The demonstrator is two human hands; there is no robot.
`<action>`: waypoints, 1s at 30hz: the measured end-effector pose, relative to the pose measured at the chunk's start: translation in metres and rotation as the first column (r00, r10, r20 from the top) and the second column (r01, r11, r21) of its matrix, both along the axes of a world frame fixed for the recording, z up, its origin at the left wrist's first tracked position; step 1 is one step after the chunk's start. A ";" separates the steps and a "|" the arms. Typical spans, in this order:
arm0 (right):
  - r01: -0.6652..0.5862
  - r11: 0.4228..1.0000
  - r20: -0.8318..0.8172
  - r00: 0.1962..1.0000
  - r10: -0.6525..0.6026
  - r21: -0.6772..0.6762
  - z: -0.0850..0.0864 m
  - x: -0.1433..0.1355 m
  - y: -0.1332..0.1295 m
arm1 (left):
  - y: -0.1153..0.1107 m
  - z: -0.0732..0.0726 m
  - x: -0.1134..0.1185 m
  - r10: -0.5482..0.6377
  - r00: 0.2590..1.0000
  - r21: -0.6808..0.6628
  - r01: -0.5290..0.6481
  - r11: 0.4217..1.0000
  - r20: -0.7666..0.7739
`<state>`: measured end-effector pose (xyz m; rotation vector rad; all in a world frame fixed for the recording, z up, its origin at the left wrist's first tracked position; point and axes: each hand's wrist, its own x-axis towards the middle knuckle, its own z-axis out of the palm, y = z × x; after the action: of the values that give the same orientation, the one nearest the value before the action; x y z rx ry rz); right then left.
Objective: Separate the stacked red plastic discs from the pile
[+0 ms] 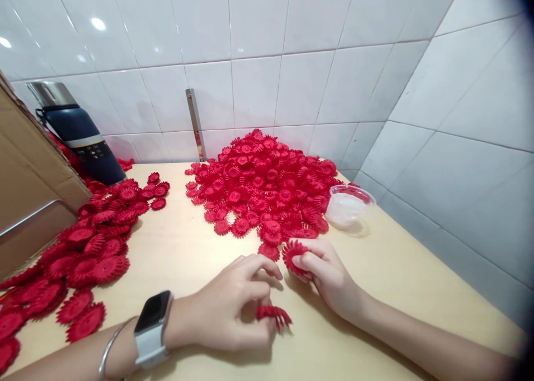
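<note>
My left hand [233, 308], with a watch [153, 325] and a bangle on its wrist, holds a red fringed piece [273, 313] edge-on between thumb and fingers. Its index finger is extended toward my right hand. In my right hand [327, 272], another round red fringed piece [294, 257] is pinched, its flat face turned toward the camera. Both hands are just above the pale table [175, 258], in front of a large pile of red fringed discs [262, 181]. The two held pieces are apart.
More red discs [104, 242] lie along the left, beside a cardboard box [33, 181] and a dark blue bottle [85, 136]. A clear plastic tub [348, 207] stands right of the pile. A metal strip [194, 125] leans on the tiled wall [258, 92].
</note>
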<state>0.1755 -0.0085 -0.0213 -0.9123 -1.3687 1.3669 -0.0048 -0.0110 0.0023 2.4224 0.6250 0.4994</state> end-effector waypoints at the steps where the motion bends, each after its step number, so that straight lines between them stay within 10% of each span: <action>1: 0.000 0.999 0.041 0.999 -0.001 0.041 0.002 -0.001 -0.001 | 0.000 0.000 0.001 0.024 1.000 -0.038 -0.024 0.999 0.003; 12: 0.005 0.956 0.346 0.932 -0.111 0.293 0.009 -0.006 -0.005 | 0.002 0.006 0.001 0.234 0.964 -0.244 -0.199 0.949 0.127; 21: -0.074 0.769 0.397 0.885 -0.242 0.635 0.003 -0.005 -0.006 | 0.001 0.005 0.001 0.230 0.958 -0.211 -0.193 0.958 0.170; 30: -0.044 0.953 0.339 0.939 -0.063 0.300 0.007 -0.005 -0.007 | 0.002 0.004 0.001 0.422 0.886 -0.196 -0.387 0.901 0.191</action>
<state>0.1710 -0.0154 -0.0144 -0.9751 -1.7819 0.9762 -0.0034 -0.0086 0.0061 2.0489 1.0348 0.8560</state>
